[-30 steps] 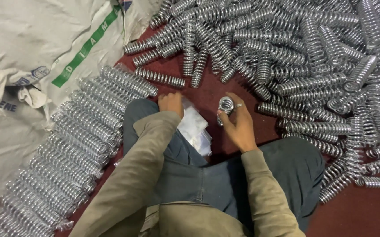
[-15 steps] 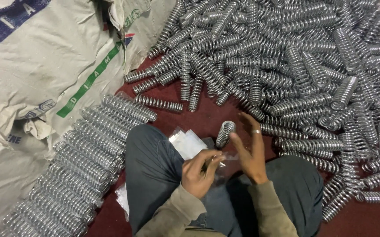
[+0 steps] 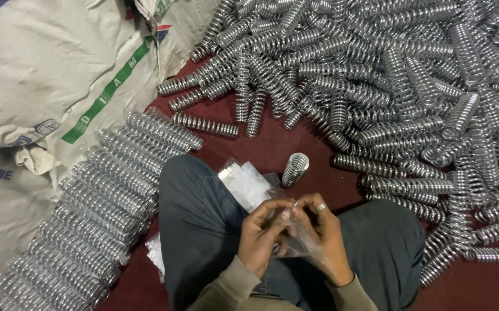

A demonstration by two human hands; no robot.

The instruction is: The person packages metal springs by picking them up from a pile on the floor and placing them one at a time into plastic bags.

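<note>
I sit cross-legged on a dark red floor. My left hand point(image 3: 265, 235) and my right hand point(image 3: 318, 239) meet over my lap and pinch a small clear plastic bag point(image 3: 295, 242) between their fingertips. A ring shows on my right hand. One metal coil spring point(image 3: 295, 169) stands on end on the floor just beyond my hands, apart from them. A stack of clear plastic bags point(image 3: 245, 183) lies by my left knee.
A big heap of loose metal springs point(image 3: 388, 75) covers the floor ahead and to the right. A row of springs wrapped in clear plastic point(image 3: 105, 196) lies along my left. White woven sacks point(image 3: 42, 86) sit at the far left.
My right hand has let go of the spring, which now stands on the floor. Both hands have come together on a plastic bag nearer my lap.
</note>
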